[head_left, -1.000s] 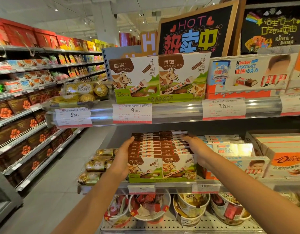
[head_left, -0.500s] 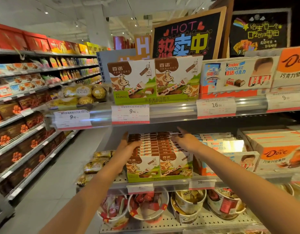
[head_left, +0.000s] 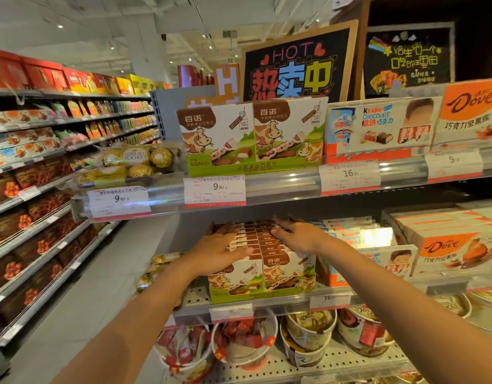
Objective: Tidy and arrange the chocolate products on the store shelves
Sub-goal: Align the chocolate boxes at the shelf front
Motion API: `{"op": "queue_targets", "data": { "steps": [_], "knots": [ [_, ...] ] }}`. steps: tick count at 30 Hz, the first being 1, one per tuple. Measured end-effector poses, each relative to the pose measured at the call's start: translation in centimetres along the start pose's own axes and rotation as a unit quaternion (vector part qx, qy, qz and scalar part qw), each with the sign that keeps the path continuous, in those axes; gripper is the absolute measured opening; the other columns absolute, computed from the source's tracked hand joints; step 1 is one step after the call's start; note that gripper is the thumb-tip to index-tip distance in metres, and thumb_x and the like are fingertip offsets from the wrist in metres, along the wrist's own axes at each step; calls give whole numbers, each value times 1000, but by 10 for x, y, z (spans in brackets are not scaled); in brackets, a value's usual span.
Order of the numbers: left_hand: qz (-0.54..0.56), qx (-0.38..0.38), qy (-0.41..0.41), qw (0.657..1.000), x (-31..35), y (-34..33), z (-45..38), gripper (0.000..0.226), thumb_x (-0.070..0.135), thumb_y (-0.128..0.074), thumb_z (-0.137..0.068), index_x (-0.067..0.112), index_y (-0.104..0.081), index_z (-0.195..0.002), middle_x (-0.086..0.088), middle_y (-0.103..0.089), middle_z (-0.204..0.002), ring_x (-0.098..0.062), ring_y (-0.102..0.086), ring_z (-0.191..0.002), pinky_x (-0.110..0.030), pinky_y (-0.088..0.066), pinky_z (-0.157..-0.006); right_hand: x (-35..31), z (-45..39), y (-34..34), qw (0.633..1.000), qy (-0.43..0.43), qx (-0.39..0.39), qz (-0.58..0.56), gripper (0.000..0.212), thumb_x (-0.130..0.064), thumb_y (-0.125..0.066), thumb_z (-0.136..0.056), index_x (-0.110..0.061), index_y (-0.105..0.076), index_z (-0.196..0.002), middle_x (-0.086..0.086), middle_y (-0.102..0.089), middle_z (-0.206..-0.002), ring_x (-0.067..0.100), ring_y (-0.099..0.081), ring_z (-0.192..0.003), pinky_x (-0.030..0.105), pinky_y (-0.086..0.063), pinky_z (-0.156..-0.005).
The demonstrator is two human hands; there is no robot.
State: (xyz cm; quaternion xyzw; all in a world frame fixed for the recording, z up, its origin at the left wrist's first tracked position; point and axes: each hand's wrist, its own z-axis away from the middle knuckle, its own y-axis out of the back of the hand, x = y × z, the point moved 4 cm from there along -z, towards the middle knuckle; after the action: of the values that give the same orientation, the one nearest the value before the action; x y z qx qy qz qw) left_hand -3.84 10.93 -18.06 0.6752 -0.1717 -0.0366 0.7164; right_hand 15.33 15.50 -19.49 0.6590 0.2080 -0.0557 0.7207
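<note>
A green display tray of Bainuo cow-print chocolate boxes (head_left: 283, 275) stands on the middle shelf, its two rows packed with brown-topped boxes. My left hand (head_left: 215, 250) lies flat on top of the left row, fingers straight. On the right row rests my right hand (head_left: 297, 235), fingers straight and pointing toward the back. A second Bainuo tray (head_left: 253, 137) stands on the upper shelf, directly above.
Ferrero Rocher packs (head_left: 137, 162) sit left on the upper shelf, more (head_left: 159, 261) below. Kinder boxes (head_left: 377, 128) and Dove boxes (head_left: 461, 245) fill the right. Chocolate tubs (head_left: 308, 333) line the bottom shelf. The upper shelf's price rail (head_left: 281, 187) overhangs my hands. An aisle runs left.
Both hands have moved from the sides of the lower Bainuo tray onto the tops of its boxes, and further back. The view has tilted up slightly.
</note>
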Motion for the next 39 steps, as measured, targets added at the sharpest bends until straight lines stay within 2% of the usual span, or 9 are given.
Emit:
{"op": "queue_targets", "data": {
  "steps": [5,12,16,21,23,25,30,36,39],
  "knots": [
    [5,-14,7,1000,-10,-7,-5,76,70,-28,-83,34,-15,-149,2,-6,-158,-28,6,-145,-41,-1,-116,-17,-5,3,994,49,-29,88,52,-52,-20,-98,-40,-10,-147,-8,-7,-158,23,-3,-146,52,-5,-117],
    [22,-28,8,999,-13,-8,-7,87,83,-23,-73,37,-18,-147,4,-21,-155,-26,-10,-144,-45,-14,-117,-25,-9,3,993,58,-54,88,52,-50,-23,-99,-36,-15,-148,0,-15,-157,22,-16,-144,42,-15,-116],
    [20,-17,13,1000,-14,-7,-8,101,92,-15,-61,40,-17,-147,5,-21,-156,-26,-12,-144,-46,-17,-116,-29,-4,1,994,62,-37,85,52,-48,-23,-99,-33,-15,-149,1,-15,-157,24,-16,-144,41,-15,-115],
    [36,-12,22,999,-15,-3,-6,110,101,-13,-49,42,-33,-139,6,-42,-145,-23,-41,-131,-50,-33,-106,-26,4,9,996,80,-20,14,48,-40,-22,-102,-30,-17,-149,6,-27,-154,25,-27,-140,35,-24,-111],
    [48,5,23,999,-12,4,-4,96,93,-29,-61,34,-43,-136,5,-50,-138,-20,-49,-122,-46,-40,-102,-19,11,23,995,89,25,-40,45,-33,-27,-102,-29,-25,-147,8,-30,-152,26,-32,-137,31,-28,-108],
    [40,49,16,998,-4,12,-4,72,70,-48,-78,26,-46,-135,2,-52,-135,-19,-51,-120,-42,-41,-102,-4,20,41,991,89,67,-68,42,-26,-35,-101,-26,-35,-143,7,-35,-150,26,-37,-134,29,-31,-105],
    [88,95,-35,991,46,17,-14,42,37,-59,-88,17,-55,-125,1,-57,-126,-16,-54,-113,-31,-45,-95,44,44,76,984,107,93,-105,30,-8,-46,-96,-11,-58,-123,5,-57,-124,16,-52,-113,19,-37,-86],
    [98,87,-96,987,127,2,-41,35,37,-66,-83,19,-62,-113,1,-60,-115,-16,-56,-102,-32,-47,-91,122,54,96,991,78,43,-97,23,-21,-60,-90,-24,-60,-112,-2,-59,-116,17,-58,-110,31,-49,-92],
    [71,37,-109,991,158,-11,-58,56,50,-73,-72,23,-55,-118,2,-58,-117,-13,-54,-100,-35,-49,-89,142,58,99,995,95,-39,-19,64,-39,-73,-77,-17,-49,-131,-1,-56,-127,15,-53,-116,26,-42,-98]
  ]
}}
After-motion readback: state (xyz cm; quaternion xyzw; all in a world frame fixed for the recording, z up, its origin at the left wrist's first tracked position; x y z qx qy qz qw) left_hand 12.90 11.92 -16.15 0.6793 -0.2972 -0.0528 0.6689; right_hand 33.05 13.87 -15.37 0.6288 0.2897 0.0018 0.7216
